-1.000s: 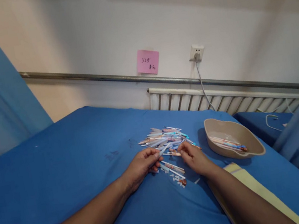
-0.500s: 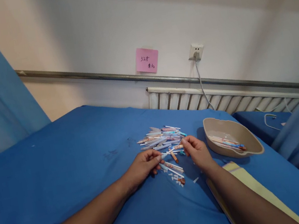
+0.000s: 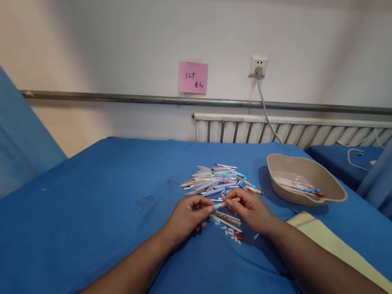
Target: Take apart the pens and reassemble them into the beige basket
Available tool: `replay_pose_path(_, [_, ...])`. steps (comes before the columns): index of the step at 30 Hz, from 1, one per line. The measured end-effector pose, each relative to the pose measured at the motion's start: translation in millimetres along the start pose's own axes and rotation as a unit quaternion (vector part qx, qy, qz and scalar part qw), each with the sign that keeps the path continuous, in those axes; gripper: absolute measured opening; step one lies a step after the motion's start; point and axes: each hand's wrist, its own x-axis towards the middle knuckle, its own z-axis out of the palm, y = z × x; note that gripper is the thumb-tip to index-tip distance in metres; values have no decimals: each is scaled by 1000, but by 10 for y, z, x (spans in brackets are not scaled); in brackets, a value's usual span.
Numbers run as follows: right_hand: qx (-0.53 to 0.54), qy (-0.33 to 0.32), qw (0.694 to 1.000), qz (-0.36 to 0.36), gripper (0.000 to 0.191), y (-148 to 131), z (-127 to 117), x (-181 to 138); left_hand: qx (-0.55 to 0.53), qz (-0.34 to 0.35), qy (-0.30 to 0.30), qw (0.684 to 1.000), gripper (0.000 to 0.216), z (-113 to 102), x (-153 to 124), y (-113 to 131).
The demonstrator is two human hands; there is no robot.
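My left hand pinches the light-blue end of a slim pen between thumb and fingers. My right hand is closed on the pen's other, orange-brown end, close to the left fingertips. Behind both hands lies a heap of pens, pale, pinkish and blue. Under and just in front of the fingers are several thin pen parts, partly covered by the hands. Nearer to me, small white pieces are scattered beside a brown piece.
To the right stands a beige basin with several pens inside. A yellow cloth or folder lies partly under my right forearm. Blue cloth covers the table; a radiator and a plugged-in cable are behind it.
My right hand has moved left and closer to my left hand, now gripping an orange-brown part. A pen with an orange end now lies behind the right hand.
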Motion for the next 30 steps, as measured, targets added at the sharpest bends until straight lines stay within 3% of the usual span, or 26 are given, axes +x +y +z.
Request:
replay_pose_path(11, [86,-41,995,35,14,-42,45,-11,-10,16,-13,1000,32,1,13,-50])
replay_pose_path(15, [101,-22,994,33,16,-49,64,-13,-53,26,5,998,42,19,6,-32])
replay_pose_path(22, [96,13,995,23,17,-30,91,-9,-31,-47,-19,998,46,-37,4,-35])
replay_pose_path(25, [92,13,995,21,17,-21,89,-5,-58,-10,-3,998,35,-51,7,-41])
replay_pose_path(27, [101,20,994,23,17,-12,90,-1,-106,4,17,994,39,-45,6,-32])
replay_pose_path(30, [112,23,993,24,17,1,94,-2,-133,-45,11,990,40,-33,4,-12])
